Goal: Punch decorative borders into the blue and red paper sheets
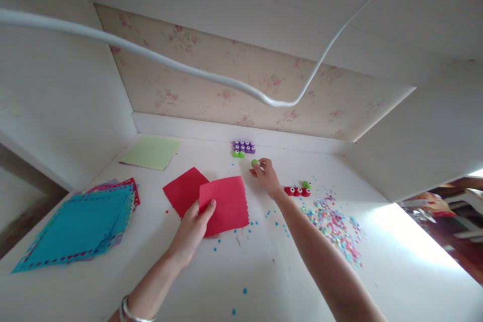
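Observation:
My left hand [196, 221] grips a red sheet of paper [228, 204] between thumb and fingers; the sheet's right edge is notched. Partly behind it, another red sheet [185, 188] lies on the table. The fingers of my right hand [265, 175] are closed on a small green paper punch [255, 163], held just in front of the grouped punches. That group has several purple punches [244, 147] in rows, with two green punches [239, 154] at its front left. To the right of my right wrist are three red punches [298, 191] in a row, and one green punch [306, 184] touches them.
A stack of punched coloured sheets, blue [79, 224] on top, lies at the left. Behind it are pale green sheets [151, 152]. Confetti [335, 226] is heaped at the right, with blue bits scattered in front. A white cable [169, 63] hangs across the view above the table.

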`<action>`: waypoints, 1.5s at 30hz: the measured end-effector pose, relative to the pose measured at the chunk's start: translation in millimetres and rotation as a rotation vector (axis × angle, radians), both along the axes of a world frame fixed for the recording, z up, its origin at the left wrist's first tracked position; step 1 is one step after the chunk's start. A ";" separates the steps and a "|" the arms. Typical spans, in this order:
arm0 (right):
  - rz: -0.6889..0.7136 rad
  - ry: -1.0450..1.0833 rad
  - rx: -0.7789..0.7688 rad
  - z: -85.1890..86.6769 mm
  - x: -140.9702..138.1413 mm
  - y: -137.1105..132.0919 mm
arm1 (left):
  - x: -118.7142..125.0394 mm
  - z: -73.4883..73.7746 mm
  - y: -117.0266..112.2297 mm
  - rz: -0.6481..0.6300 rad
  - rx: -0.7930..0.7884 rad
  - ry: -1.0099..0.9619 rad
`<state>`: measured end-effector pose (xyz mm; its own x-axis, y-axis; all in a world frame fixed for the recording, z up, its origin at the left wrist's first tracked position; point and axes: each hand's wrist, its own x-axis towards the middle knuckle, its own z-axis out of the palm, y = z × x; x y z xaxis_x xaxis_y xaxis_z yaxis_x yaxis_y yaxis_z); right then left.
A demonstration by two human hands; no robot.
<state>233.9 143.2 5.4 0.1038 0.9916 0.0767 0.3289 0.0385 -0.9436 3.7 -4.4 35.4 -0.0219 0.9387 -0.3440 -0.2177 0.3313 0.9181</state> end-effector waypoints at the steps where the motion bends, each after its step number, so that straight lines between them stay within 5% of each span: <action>1: 0.009 0.061 -0.002 -0.7 0.9 -17.5 | 0.7 1.4 -1.2 -0.017 -0.017 0.004; 6: 0.111 0.456 -0.097 4.1 9.5 -103.9 | 3.1 5.6 -6.2 -0.086 0.040 0.124; 11: 0.176 0.923 -0.248 14.2 16.0 -140.9 | 4.0 2.2 -6.7 -0.155 0.144 0.216; 19: 0.201 0.939 -0.259 12.5 18.9 -145.6 | 4.5 5.5 -7.4 -0.191 0.182 0.334; 30: 0.217 0.958 -0.289 15.1 18.4 -146.9 | 7.3 9.7 -9.3 -0.245 0.171 0.182; 45: 0.162 1.051 -0.307 14.0 14.5 -146.0 | 9.5 10.4 -11.4 -0.214 0.157 0.211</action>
